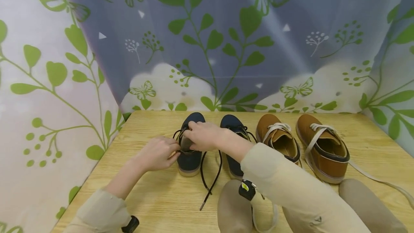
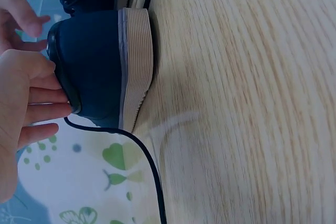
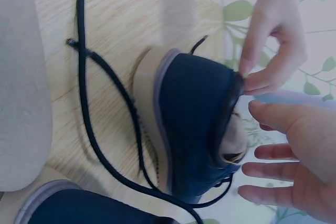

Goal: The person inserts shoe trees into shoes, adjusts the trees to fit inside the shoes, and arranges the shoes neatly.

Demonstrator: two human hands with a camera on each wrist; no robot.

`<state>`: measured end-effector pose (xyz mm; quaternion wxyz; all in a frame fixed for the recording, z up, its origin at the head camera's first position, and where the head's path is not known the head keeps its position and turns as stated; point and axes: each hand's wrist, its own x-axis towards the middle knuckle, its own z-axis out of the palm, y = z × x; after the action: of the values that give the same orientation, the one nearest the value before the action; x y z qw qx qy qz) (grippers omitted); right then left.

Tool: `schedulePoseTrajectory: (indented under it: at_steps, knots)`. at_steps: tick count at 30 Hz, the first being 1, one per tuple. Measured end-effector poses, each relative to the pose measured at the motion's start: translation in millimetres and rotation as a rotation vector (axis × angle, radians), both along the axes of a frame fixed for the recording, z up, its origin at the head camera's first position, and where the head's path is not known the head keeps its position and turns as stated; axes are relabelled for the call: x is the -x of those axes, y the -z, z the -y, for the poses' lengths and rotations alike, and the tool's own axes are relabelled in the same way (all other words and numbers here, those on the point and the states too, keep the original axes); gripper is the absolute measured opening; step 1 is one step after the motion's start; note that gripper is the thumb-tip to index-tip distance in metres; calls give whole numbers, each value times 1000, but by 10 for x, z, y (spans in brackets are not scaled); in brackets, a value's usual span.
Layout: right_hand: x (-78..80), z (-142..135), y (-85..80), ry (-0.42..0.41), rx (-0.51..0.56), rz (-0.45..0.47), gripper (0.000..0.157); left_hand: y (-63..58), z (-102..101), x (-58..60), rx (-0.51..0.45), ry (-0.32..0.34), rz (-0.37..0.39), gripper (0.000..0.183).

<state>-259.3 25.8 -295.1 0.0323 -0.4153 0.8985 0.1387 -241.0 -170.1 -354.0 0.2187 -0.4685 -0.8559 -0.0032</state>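
Note:
A navy shoe (image 1: 189, 163) stands at the left of a row, toe toward the back wall. With thumb and fingertips, my left hand (image 1: 158, 154) pinches the heel collar (image 3: 235, 87) of this shoe. My right hand (image 1: 203, 136) hovers over the shoe's opening. The right wrist view shows its fingers (image 3: 270, 171) spread beside the opening, holding nothing. Something pale beige-grey (image 3: 234, 137) shows inside the opening. One black lace (image 2: 149, 158) hangs from the shoe, and long black lace ends (image 1: 203, 204) lie on the wood to its right.
A second navy shoe (image 1: 231, 120) stands to the right, partly behind my right arm. Two brown shoes (image 1: 266, 119) (image 1: 333, 168) with pale laces stand farther right. Rounded taupe shapes (image 1: 234, 204) (image 1: 362, 197) rise at the near edge. A patterned cloth (image 1: 223, 64) backs the wooden table (image 1: 155, 204).

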Motion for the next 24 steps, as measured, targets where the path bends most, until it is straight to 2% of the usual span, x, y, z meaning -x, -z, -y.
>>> schedulePoseTrajectory:
  at_steps: [11,17,24]
  knots:
    - [-223,-200,-232,-5,37,36,51,-7,-28,-4,-7,-16,27,10]
    - [-362,-371,-288,-3,61,29,45,9,-61,-1,0,14,-39,12]
    - [-575,-595,-244,-58,97,1,44,37,-63,31,-30,69,-97,13]
